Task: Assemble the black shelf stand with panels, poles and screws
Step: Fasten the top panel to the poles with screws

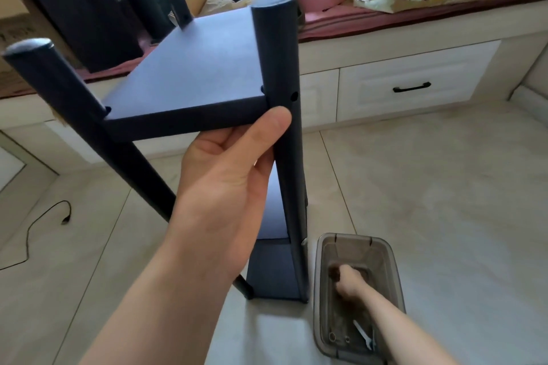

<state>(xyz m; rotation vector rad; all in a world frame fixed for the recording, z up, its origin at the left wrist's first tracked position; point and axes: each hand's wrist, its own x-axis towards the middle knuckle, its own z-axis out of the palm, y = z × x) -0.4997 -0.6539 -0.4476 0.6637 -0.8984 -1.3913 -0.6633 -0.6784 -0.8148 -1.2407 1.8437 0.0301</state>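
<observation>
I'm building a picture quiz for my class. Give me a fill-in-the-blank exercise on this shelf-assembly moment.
1. The left hand grips the front edge of the top ____ of the shelf stand.
2. The right hand reaches into a clear plastic ____ on the floor.
3. The drawer behind has a ____ handle.

Missing words: panel; box; black

Left hand (225, 175) raised, forearm extended up and forward, palm facing camera, thumb pressed flat on top, fingers (264, 166) curled underneath in a pinch. Right hand (350, 281) reaches down low, arm straight, blurred; grip state unclear.
</observation>
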